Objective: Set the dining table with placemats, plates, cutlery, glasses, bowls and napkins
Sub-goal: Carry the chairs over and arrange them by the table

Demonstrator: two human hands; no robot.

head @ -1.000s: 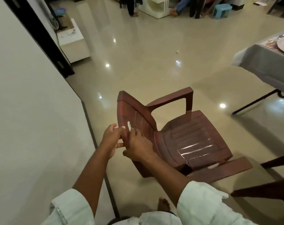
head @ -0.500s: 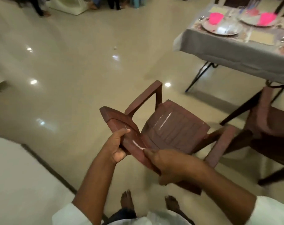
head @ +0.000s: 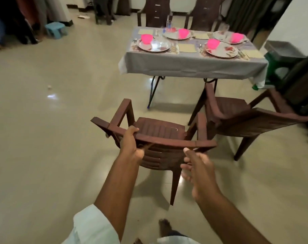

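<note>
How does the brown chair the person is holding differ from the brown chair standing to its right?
The held chair is gripped at its backrest by the left hand, with the right hand at the rail; the right-hand chair is untouched. The held chair faces the table squarely; the other is angled and nearer to it. Both are brown plastic armchairs.

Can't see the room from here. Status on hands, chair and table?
Left hand grips carried chair by its backrest; right hand open just behind it. Table ahead, laid. Second chair stands right of the path.
</note>
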